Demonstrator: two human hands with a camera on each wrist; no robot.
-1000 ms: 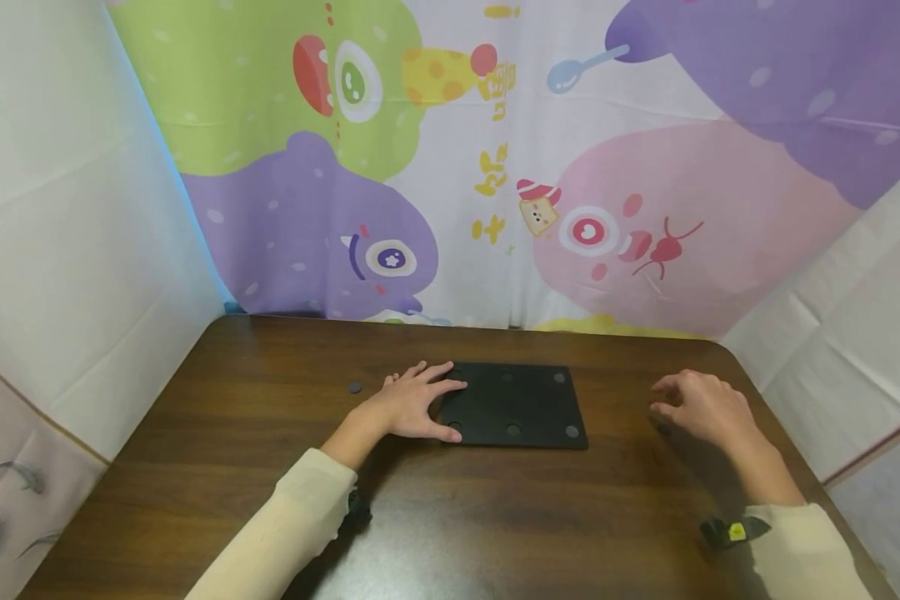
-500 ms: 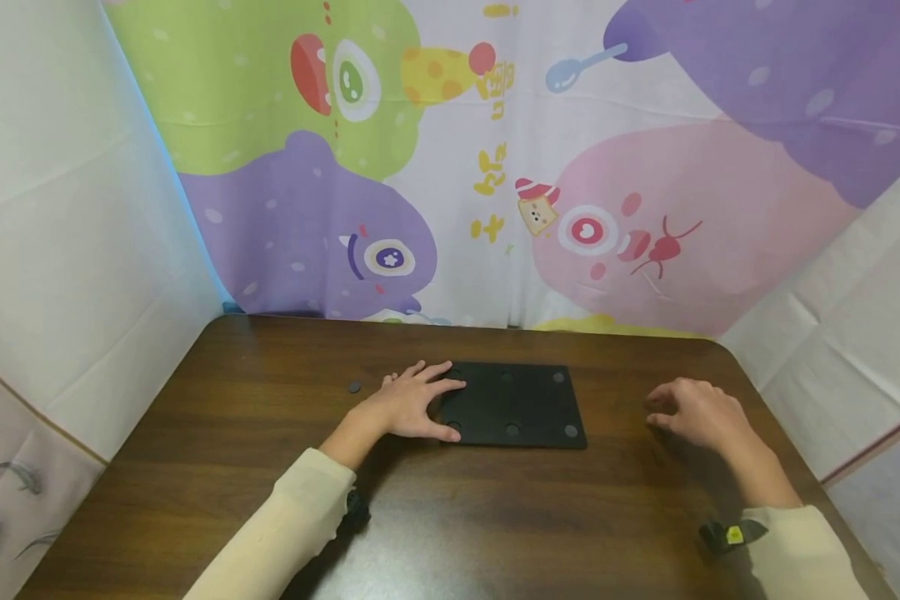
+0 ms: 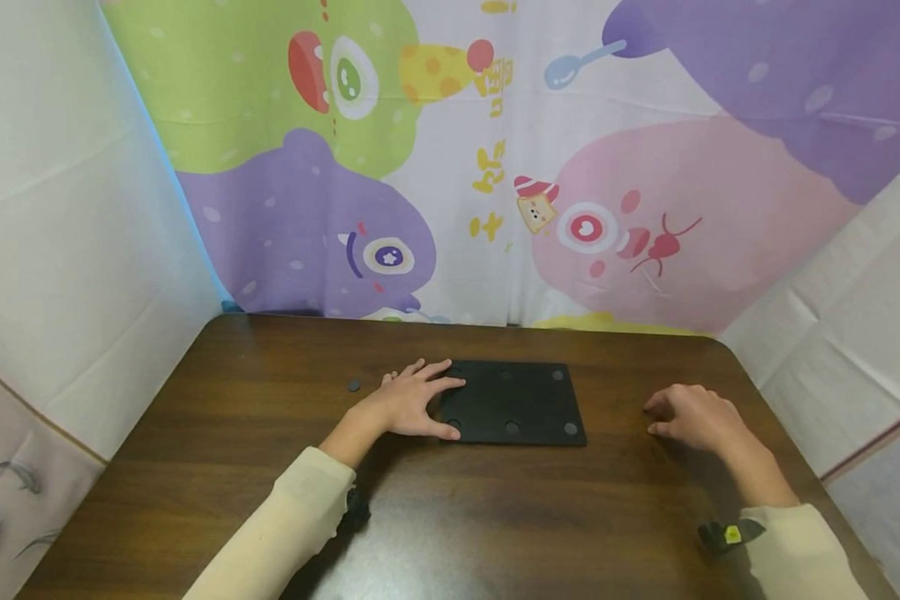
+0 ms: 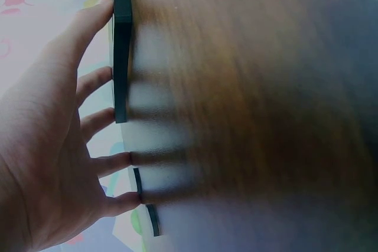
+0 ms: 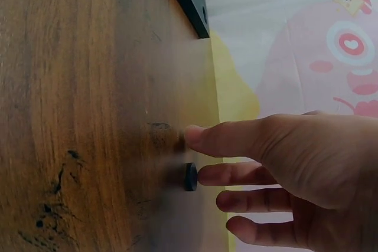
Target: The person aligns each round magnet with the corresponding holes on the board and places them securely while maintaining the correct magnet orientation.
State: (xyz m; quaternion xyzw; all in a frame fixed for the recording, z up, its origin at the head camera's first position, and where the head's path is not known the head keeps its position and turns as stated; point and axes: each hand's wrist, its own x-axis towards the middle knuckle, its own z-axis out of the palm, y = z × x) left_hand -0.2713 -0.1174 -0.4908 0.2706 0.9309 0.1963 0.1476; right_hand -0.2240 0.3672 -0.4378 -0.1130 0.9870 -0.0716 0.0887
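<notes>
Left disc point(image 3: 354, 386): is lying on the table point(image 3: 450, 517), apart from the plate.
Left hand point(image 3: 412, 404): is resting spread, thumb and fingertips touching the plate, gripping nothing.
Black plate point(image 3: 521, 400): is lying flat between the hands.
Right hand point(image 3: 697, 414): is lowering, fingers loosely bent, holding nothing, bringing a fingertip close to the right disc point(image 5: 191, 177); contact is staying unclear.
Wood: is showing dark grain.
Curtain point(image 3: 461, 133): is hanging behind, carrying cartoon creatures.

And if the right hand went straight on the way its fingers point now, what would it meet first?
Most likely the disc, just ahead of one fingertip of the right hand in its wrist view, then the table. Whether disc and fingertip touch, I cannot tell.
</notes>
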